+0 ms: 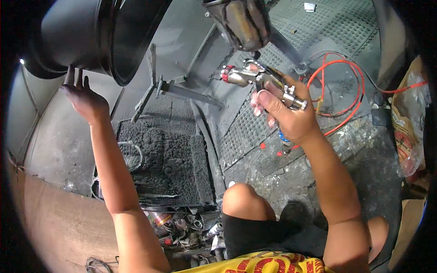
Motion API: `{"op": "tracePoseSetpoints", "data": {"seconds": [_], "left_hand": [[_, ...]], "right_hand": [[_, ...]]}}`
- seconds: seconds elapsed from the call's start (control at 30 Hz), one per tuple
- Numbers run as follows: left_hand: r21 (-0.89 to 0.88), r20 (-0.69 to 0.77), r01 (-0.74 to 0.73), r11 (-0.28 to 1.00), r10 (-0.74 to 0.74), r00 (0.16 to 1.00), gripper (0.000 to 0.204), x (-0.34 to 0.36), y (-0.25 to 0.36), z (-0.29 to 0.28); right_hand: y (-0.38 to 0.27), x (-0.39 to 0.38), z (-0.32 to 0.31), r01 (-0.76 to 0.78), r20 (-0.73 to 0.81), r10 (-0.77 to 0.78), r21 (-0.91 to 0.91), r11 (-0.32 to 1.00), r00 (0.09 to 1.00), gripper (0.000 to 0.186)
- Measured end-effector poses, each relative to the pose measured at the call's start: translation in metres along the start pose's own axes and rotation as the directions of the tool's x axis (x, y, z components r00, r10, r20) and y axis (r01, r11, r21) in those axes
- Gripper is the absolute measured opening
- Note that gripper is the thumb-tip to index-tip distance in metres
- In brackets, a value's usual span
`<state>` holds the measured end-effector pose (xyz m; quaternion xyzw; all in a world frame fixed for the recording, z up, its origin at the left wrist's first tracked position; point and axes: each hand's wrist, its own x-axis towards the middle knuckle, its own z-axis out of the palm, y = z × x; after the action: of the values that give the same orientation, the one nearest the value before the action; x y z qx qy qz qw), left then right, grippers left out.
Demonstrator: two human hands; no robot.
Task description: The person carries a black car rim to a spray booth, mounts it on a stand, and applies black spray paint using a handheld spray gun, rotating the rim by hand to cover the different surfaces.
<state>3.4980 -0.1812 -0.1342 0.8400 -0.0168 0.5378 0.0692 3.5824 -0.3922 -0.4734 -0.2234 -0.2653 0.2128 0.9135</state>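
Observation:
A glossy black wheel rim [82, 38] hangs at the upper left. My left hand [86, 99] is raised beneath it, fingers stretched up and the tips at its lower edge, partly hidden against the dark barrel. Dark smudges cover those fingers. In my right hand [293, 113] is a silver spray gun [241, 76] with a red ring at its nozzle, which points left toward the rim. A dark, paint-stained cup [243, 27] sits on top of the gun. Under my grip, a blue-ringed fitting [285, 138] shows at the handle's lower end.
An orange-red hose [359, 75] loops over the floor at right. Behind my hands stands a grey metal stand [182, 91] beside a perforated mat [255, 123]. A shaggy dark pad [164, 159] lies lower left, above cluttered cans and scraps [182, 232]. A plastic bag [407, 123] lies far right.

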Motion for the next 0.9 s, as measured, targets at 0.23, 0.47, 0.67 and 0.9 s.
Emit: {"op": "tracePoseSetpoints", "data": {"seconds": [0.23, 0.47, 0.67, 0.9], "left_hand": [[0.050, 0.002, -0.064, 0.997, 0.064, 0.998, 0.070, 0.001, 0.024, 0.008], [0.181, 0.080, -0.244, 0.953, 0.233, 0.969, 0.068, 0.002, 0.053, 0.027], [0.125, 0.227, -0.389, 0.913, 0.355, 0.907, 0.067, 0.026, 0.091, 0.031], [-0.055, 0.074, -0.587, 0.808, 0.590, 0.804, 0.054, 0.020, 0.031, 0.019]], "right_hand": [[0.004, 0.010, -0.005, 0.264, 0.008, -0.273, -0.289, 0.920, 0.962, 0.049], [-0.002, 0.001, -0.001, -0.046, 0.219, 0.030, 0.067, 0.997, 0.975, 0.048], [0.011, 0.010, 0.020, 0.027, 0.157, -0.028, 0.008, 1.000, 0.987, 0.046], [0.025, 0.020, 0.006, 0.216, 0.047, -0.211, -0.257, 0.942, 0.976, 0.043]]}}
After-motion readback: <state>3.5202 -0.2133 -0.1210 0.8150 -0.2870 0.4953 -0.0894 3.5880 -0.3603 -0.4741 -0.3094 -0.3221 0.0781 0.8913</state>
